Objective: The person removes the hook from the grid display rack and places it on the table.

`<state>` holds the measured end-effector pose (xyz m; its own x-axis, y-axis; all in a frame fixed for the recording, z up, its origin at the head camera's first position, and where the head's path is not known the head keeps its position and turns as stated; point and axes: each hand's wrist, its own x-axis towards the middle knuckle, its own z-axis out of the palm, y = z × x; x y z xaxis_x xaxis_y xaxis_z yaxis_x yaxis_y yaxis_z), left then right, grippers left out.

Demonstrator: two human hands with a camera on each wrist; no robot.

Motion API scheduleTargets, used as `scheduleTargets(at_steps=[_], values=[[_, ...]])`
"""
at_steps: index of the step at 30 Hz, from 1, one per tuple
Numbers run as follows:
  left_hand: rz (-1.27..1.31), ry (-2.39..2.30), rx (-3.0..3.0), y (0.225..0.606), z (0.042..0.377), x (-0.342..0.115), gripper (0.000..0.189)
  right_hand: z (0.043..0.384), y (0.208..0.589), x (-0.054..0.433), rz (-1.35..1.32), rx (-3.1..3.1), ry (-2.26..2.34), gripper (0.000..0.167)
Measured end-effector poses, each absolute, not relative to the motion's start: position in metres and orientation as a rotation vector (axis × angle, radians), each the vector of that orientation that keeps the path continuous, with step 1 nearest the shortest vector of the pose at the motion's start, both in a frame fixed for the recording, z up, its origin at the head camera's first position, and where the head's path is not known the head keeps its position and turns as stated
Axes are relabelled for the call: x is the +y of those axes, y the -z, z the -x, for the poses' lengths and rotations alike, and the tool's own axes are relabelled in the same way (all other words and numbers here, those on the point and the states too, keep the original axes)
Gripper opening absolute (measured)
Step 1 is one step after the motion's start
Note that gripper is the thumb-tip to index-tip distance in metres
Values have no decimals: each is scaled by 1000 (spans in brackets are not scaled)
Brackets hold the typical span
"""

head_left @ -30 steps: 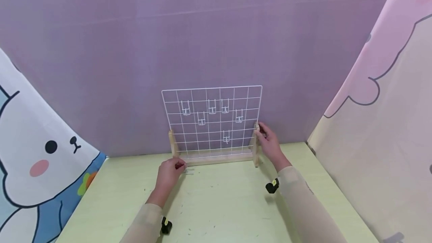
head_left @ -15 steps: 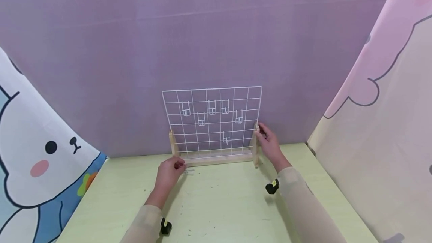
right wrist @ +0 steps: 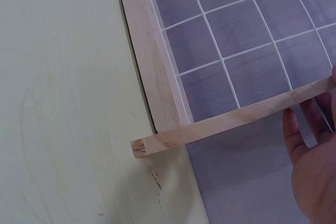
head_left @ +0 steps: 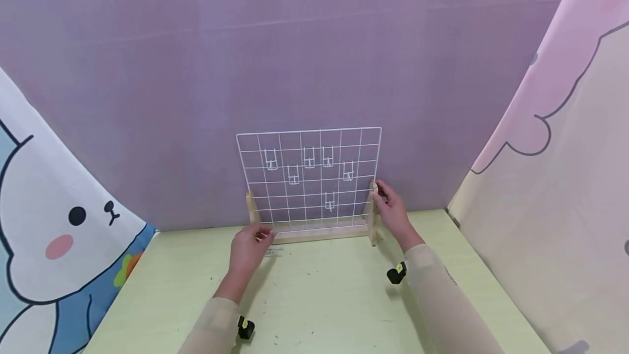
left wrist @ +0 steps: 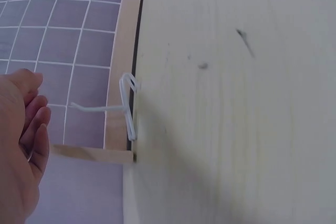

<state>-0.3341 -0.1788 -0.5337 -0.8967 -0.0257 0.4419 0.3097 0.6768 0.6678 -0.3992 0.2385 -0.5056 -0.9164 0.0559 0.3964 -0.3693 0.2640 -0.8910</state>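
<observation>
A white wire grid panel (head_left: 314, 182) stands upright in a wooden stand (head_left: 319, 234) against the back wall. Several white wire hooks (head_left: 348, 172) hang across it. My left hand (head_left: 249, 250) is at the stand's lower left corner, fingers curled, with a sliver of a white wire hook showing between them; most of that hook is hidden. Another wire hook (left wrist: 126, 107) lies on the table by the stand's base bar, just below this hand. My right hand (head_left: 392, 209) grips the upper end of the right wooden post (right wrist: 231, 121), thumb and fingers around it.
The pale yellow table (head_left: 319, 299) has dark scuffs and specks on it. Behind the panel rises a purple cloth wall (head_left: 314, 59). Cartoon-printed cloths (head_left: 64, 179) close off the left and right sides. Small black devices (head_left: 396, 272) sit at both wrists.
My left hand has shifted slightly right and up, toward the panel's lower left corner, uncovering more of the hook on the table. The right hand stays on the post.
</observation>
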Motion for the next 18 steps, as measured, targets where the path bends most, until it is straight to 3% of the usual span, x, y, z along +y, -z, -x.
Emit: scheduleTargets(at_steps=[18], values=[[225,1220,-2350,516,345,-166,10,400,510,240,-301,-2202,-1690,52]])
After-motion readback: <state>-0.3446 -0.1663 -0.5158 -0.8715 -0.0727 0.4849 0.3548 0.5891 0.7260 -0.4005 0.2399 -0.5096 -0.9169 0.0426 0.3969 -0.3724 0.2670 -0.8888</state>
